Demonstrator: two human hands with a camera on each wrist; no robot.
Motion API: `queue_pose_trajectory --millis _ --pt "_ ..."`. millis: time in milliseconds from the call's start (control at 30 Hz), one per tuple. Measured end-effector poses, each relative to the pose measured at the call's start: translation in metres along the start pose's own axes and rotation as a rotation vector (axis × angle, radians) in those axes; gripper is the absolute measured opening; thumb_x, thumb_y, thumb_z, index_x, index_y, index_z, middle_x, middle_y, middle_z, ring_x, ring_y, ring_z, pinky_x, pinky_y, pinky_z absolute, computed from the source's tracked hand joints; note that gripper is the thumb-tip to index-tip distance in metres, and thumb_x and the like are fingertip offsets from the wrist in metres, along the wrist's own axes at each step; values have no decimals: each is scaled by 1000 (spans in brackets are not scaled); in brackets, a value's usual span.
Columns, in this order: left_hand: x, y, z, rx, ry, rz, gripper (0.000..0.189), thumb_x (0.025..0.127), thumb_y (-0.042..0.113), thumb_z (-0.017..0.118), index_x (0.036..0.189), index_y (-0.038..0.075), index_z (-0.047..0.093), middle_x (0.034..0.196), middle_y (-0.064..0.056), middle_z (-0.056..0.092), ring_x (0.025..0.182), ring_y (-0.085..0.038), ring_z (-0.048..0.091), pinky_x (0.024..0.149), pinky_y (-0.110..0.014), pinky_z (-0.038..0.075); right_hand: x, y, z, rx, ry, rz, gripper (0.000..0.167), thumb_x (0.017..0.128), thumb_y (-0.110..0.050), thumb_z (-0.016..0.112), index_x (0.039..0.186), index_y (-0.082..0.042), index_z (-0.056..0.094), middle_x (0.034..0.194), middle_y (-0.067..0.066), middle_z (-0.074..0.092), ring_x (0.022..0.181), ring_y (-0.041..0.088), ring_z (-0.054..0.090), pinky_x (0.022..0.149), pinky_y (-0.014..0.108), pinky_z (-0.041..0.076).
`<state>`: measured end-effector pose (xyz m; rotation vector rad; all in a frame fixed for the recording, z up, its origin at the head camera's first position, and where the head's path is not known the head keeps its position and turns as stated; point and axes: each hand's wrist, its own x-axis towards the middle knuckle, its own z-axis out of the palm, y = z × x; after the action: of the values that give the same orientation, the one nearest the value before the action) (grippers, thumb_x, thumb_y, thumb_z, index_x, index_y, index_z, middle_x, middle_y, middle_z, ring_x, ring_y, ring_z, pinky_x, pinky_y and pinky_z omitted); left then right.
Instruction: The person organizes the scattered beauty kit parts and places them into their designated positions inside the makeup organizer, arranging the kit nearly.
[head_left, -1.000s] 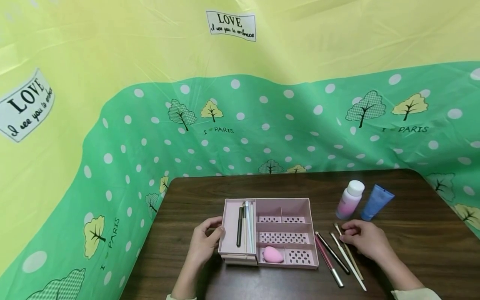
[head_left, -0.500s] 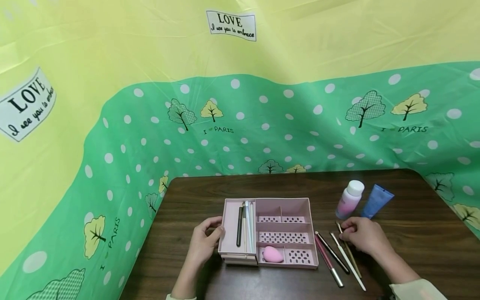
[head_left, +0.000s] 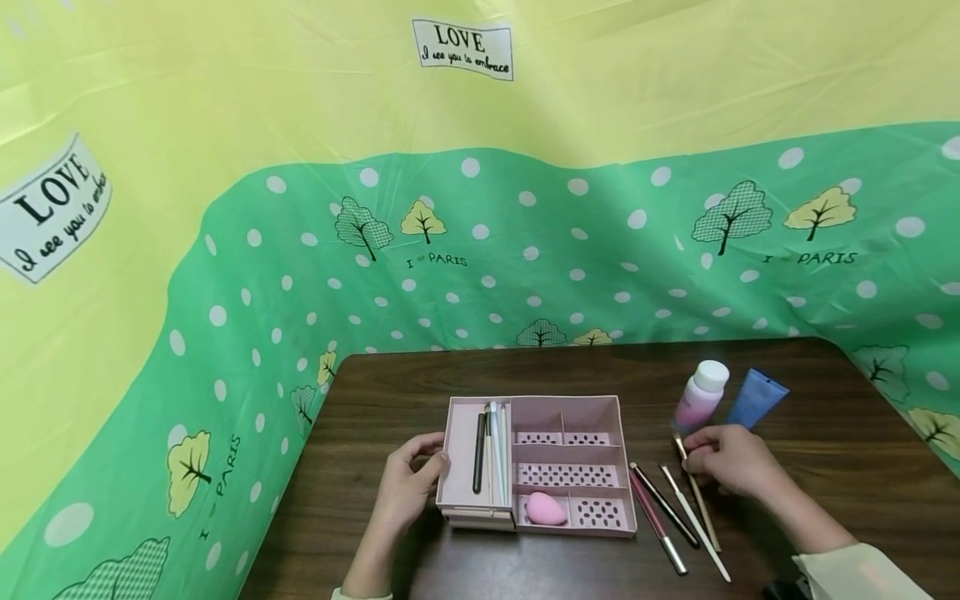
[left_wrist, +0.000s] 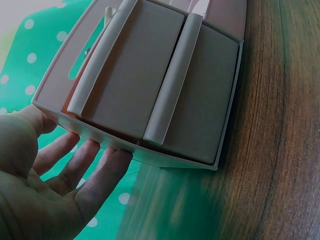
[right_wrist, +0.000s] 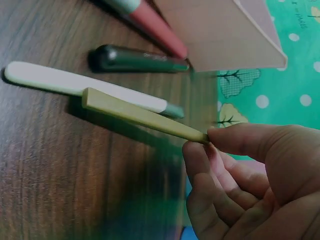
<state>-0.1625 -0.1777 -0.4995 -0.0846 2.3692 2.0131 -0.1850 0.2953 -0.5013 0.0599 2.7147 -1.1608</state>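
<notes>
My right hand [head_left: 738, 465] pinches a thin makeup brush with a yellowish handle [head_left: 703, 510] between thumb and forefinger, near its bristle end. In the right wrist view the handle [right_wrist: 140, 116] slants away over a white brush [right_wrist: 90, 85]; its bristles are hidden by the fingers. My left hand [head_left: 408, 479] rests against the left side of a pink organizer box [head_left: 457, 446]. The left wrist view shows straight fingertips [left_wrist: 107, 170] touching the box wall below two drawer fronts [left_wrist: 140, 75]. A pink makeup sponge [head_left: 546, 509] sits in the box's front compartment.
Several slim brushes [head_left: 478, 454] lie on the box's left top. Right of the box are a red brush [head_left: 656, 517], a dark brush [head_left: 667, 504] and a white brush [head_left: 697, 525]. A pink-and-white bottle [head_left: 697, 400] and a blue tube [head_left: 756, 398] stand behind the right hand.
My right hand has moved slightly away from me toward the bottle and tube, and the yellowish brush has shifted with it. The left hand and box stay put.
</notes>
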Motion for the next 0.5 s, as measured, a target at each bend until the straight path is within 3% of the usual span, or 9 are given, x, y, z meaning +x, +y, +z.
queue_pose_trajectory --millis 233,500 --pt "1 -1 0 3 3 -3 33 97 8 65 130 2 66 115 -19 64 87 -20 67 65 -34 63 -5 -16 -8 2 6 -67 33 86 -13 76 113 5 71 87 7 71 66 17 64 49 33 53" --pt "0 -1 0 -4 -2 0 33 97 7 65 130 2 66 114 -19 64 87 -21 67 65 -33 63 -9 -39 -17 67 -24 -96 41 90 -13 76 122 10 67 91 12 77 70 19 71 51 37 56"
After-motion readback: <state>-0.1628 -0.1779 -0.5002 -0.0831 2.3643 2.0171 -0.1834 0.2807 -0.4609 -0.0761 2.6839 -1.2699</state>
